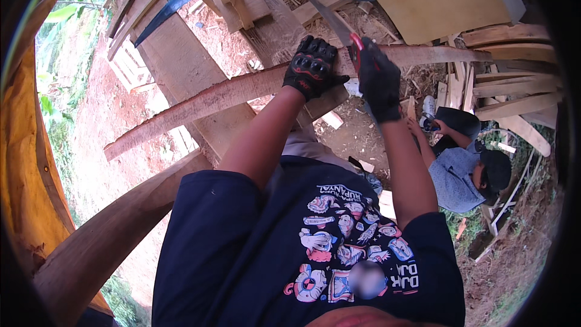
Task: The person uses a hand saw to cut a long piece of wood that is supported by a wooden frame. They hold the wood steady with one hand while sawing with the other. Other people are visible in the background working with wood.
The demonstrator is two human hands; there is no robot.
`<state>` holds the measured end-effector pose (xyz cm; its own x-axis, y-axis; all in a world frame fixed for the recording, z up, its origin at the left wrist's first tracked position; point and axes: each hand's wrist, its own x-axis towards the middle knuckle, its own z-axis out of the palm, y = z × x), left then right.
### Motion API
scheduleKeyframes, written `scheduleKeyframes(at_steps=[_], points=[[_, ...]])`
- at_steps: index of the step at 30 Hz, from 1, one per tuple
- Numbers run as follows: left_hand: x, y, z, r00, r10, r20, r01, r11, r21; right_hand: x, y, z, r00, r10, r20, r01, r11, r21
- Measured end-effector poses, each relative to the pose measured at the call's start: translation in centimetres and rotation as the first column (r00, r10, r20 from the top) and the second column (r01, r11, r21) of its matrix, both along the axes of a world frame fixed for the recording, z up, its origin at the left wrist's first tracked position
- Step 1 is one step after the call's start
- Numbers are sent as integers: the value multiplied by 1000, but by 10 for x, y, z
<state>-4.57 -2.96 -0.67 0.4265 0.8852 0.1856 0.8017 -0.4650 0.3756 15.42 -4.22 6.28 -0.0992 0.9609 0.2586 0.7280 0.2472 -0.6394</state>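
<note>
A long, narrow wooden board [212, 95] with rough, bark-like edges lies across a wide plank [181, 48] in front of me. My left hand [312, 68], in a black padded glove, grips this board near its middle, thumb stretched out to the right. Just right of it, my right hand [379, 82], also gloved in black, is closed round the red handle of a hand saw [331, 19]. The blade points away from me, up and to the left, over the board. Where its teeth meet the wood is hidden by my right hand.
At the right a person [460, 169] in a black cap crouches close to my right arm. A blue saw [166, 15] lies at the far left. Plywood [445, 0] leans at the far right above stacked boards [514, 85]. A curved timber [115, 236] stands by my left arm.
</note>
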Motion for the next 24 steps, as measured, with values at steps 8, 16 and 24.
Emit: scheduleKeyframes(at_steps=[8,16,24], points=[[4,-1,10,999,-7,-31,6,1000,-21,46,-166,161,951,91,294,-14,967,-254],[8,-2,10,999,-23,38,26,998,-64,13,5,-4,956,61,286,-121,973,196],[5,2,15,1000,-13,-14,13,1000,-14,16,-47,-5,994,62,90,-76,985,157]])
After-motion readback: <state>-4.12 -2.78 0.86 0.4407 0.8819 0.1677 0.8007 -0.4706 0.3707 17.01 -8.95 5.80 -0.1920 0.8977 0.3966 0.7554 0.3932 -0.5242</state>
